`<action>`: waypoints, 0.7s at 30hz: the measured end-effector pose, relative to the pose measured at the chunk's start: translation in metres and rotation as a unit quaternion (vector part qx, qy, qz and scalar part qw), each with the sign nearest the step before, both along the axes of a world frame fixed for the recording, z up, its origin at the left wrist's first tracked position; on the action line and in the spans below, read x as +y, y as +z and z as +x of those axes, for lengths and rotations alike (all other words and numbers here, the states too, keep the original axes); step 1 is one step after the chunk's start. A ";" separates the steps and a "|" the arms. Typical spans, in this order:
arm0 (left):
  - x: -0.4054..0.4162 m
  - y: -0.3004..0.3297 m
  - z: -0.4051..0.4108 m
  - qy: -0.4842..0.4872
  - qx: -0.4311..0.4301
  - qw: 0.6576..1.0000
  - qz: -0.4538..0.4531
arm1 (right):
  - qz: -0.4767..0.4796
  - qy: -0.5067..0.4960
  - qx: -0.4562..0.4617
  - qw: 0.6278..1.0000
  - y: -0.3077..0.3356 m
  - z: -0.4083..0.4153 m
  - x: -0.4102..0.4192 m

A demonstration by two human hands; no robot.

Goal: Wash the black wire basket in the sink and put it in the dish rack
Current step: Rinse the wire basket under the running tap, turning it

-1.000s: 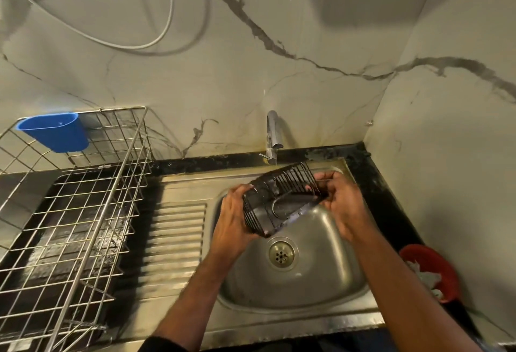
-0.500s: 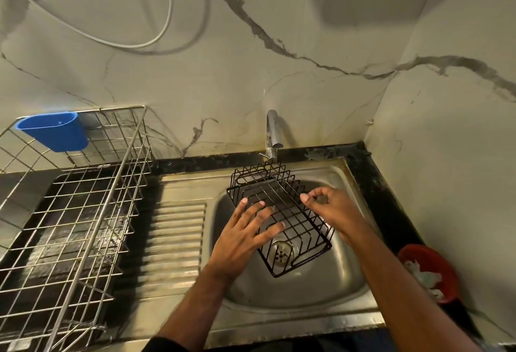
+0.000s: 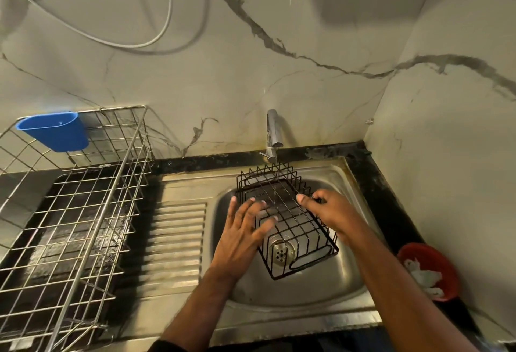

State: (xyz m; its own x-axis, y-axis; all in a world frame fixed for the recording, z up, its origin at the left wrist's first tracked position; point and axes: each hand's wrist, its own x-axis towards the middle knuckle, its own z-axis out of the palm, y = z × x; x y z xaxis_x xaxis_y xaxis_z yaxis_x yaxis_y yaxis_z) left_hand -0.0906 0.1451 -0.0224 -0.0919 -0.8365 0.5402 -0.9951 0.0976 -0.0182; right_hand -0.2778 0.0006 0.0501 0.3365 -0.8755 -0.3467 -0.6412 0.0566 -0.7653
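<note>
I hold the black wire basket (image 3: pixel 284 220) tilted over the sink (image 3: pixel 349 276), its far end under the tap (image 3: pixel 272 136), apparently so the thin stream runs through the grid. My right hand (image 3: pixel 332 212) pinches the basket's right rim to steady it; my left hand (image 3: pixel 245 228) lies flat, fingers spread, rubbing the wires, its grip released. The dish rack (image 3: pixel 83 212) waits on the bench at left, judged ready for draining.
</note>
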 end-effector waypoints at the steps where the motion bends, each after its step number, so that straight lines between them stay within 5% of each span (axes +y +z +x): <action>1: -0.001 0.000 -0.002 0.048 0.066 0.997 0.020 | 0.003 -0.015 -0.015 1.000 -0.003 -0.001 0.001; 3: -0.002 0.005 -0.010 0.168 0.218 0.957 0.086 | 0.007 -0.035 -0.036 0.999 -0.007 -0.003 0.002; 6: -0.008 -0.003 -0.013 0.229 0.477 0.833 0.160 | -0.001 -0.039 -0.049 0.998 -0.012 -0.004 0.002; 9: -0.005 -0.004 -0.009 0.198 0.773 0.583 0.155 | -0.048 -0.025 -0.043 0.998 -0.008 -0.006 0.005; 11: -0.006 0.003 -0.010 0.201 0.842 0.478 0.150 | -0.084 -0.017 -0.037 0.996 -0.010 -0.009 0.007; 14: -0.010 0.019 -0.015 0.191 0.856 0.452 0.163 | -0.089 -0.019 -0.061 0.994 -0.016 -0.016 0.010; 21: -0.017 0.037 -0.028 0.178 0.813 0.511 0.215 | -0.102 0.003 -0.080 0.992 -0.032 -0.025 0.009</action>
